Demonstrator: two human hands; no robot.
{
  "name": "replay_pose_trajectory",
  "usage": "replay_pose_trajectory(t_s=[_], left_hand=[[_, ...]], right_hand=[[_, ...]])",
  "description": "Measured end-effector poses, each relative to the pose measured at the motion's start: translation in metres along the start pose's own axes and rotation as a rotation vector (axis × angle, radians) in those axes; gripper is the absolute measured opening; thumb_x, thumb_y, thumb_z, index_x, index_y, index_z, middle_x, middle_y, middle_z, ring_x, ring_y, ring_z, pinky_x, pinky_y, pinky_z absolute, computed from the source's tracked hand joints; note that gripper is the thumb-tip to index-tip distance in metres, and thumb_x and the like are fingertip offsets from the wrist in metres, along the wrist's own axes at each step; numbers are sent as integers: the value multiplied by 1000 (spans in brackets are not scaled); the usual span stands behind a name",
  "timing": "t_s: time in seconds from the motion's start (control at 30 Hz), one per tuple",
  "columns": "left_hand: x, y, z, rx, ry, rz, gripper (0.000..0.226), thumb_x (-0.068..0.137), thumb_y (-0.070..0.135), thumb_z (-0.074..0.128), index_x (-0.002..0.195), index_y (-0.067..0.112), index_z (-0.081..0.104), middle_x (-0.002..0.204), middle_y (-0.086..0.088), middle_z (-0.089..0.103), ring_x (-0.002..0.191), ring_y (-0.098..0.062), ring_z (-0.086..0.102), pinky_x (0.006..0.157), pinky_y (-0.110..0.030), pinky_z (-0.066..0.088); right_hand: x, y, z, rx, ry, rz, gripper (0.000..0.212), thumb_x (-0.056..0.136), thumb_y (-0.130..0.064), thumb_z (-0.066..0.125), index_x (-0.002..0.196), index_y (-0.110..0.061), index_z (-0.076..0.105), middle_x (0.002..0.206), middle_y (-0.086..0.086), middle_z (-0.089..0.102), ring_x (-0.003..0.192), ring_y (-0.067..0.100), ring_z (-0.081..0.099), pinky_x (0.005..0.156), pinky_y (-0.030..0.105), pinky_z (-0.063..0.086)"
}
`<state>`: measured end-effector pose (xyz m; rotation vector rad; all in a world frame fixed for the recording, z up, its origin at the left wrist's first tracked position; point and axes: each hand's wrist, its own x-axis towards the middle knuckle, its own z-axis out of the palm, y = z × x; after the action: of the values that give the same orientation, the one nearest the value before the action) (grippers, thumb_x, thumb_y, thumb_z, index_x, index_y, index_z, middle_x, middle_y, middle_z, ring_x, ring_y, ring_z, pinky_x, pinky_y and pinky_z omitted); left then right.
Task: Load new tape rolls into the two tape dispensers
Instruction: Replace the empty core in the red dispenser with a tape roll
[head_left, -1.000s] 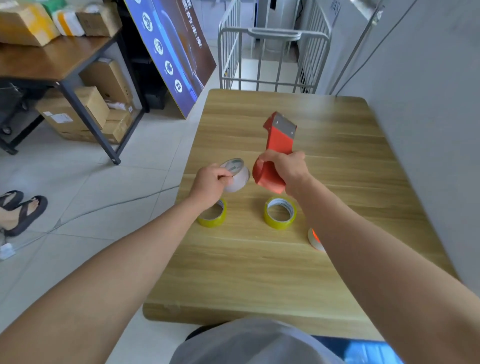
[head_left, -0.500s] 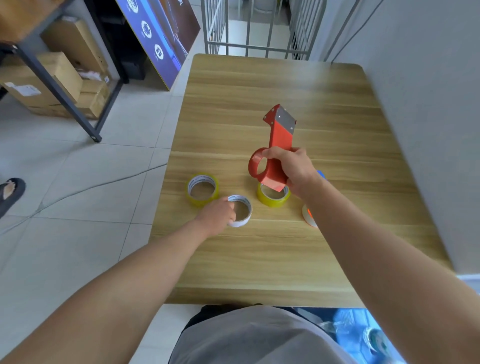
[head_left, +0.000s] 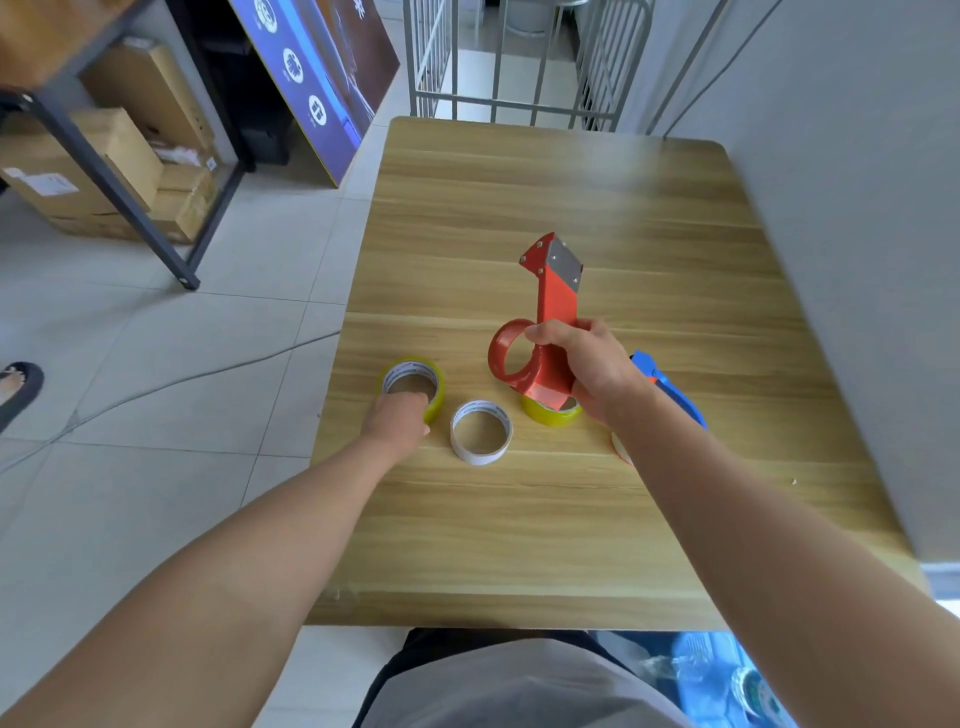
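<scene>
Red tape dispenser (head_left: 551, 312): hoop bare, held up, gripped by right hand (head_left: 589, 366). Left yellow tape roll (head_left: 415, 371): flat on table (head_left: 519, 530), left hand (head_left: 397, 422) curling over its near rim. Second yellow roll (head_left: 550, 414) and blue dispenser (head_left: 675, 395): untouched, at right. Loading apparently not begun.

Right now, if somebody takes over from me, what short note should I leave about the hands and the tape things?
Right hand: grip closed round the red dispenser, held above the table; its wheel is empty.
Left hand: at the near rim of the left yellow roll; hold unclear.
Second yellow roll: on the table, partly hidden by the red dispenser.
White empty core: between the two rolls.
Blue dispenser: behind the right forearm, mostly hidden.
Done: no roll loaded, as far as visible.
Left: load both dispensers.
</scene>
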<state>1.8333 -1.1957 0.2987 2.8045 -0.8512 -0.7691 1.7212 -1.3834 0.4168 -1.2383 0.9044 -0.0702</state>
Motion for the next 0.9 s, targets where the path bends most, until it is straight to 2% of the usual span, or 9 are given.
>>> replay_pose_trajectory(t_s=[0.17,0.27,0.33,0.47,0.53,0.6,0.7,0.83,0.9], left_hand=[[3,-5,2,-89,23,-5,6,94,16,54,88,15,56,102,-14,66,103,-34,56,75,-34,43],[4,-7,0,-133,38,-8,24,93,12,53,71,15,46,80,-10,57,87,-32,51,66,-32,34],[3,-6,-5,-232,81,-16,27,93,9,52,67,11,45,74,-11,52,80,-32,50,63,-33,30],[6,-2,-34,-628,245,-38,13,91,9,57,91,1,66,90,-18,62,86,-31,56,72,-34,39],[4,2,-57,-796,316,-17,11,91,10,59,93,6,69,88,-12,64,83,-23,54,73,-29,38],[-1,9,-82,-954,369,19,19,91,8,59,106,3,69,102,-12,70,90,-19,59,80,-26,43],[-11,20,-116,-1147,394,63,30,92,3,57,121,-4,61,122,-17,66,109,-24,62,99,-30,46],[-28,33,-150,-1238,444,150,23,93,-2,54,113,-5,64,106,-13,68,89,-16,61,89,-26,46],[-35,38,-164,-1249,469,164,22,92,-3,53,111,-2,65,101,-9,67,87,-15,61,87,-26,48]], right_hand=[[-1,4,-1,-43,-7,7,73,68,-21,80,127,-8,40,107,11,62,82,21,65,55,30,55],[0,3,-1,-44,5,9,75,66,-21,81,128,-6,42,105,11,63,81,21,65,57,31,56],[-2,0,2,-38,5,7,79,62,-22,82,129,-6,43,106,13,63,80,22,65,55,30,56],[-1,-9,11,3,-8,-20,72,64,-16,81,124,-4,43,108,17,61,78,24,65,53,33,57],[2,-14,17,-6,10,-38,67,66,-15,81,120,-7,42,109,16,61,84,25,65,64,39,60],[4,-21,23,-27,25,-63,69,66,-17,82,122,-8,43,109,15,62,86,25,65,75,43,60],[3,-37,33,-34,20,-130,72,61,-20,81,122,-7,46,102,12,63,80,22,64,70,39,58],[-2,-61,41,13,22,-212,78,54,-24,80,122,-9,44,102,7,63,79,19,63,67,35,54],[-5,-71,42,38,18,-254,76,56,-23,80,121,-12,43,104,6,62,82,18,64,67,35,55]])
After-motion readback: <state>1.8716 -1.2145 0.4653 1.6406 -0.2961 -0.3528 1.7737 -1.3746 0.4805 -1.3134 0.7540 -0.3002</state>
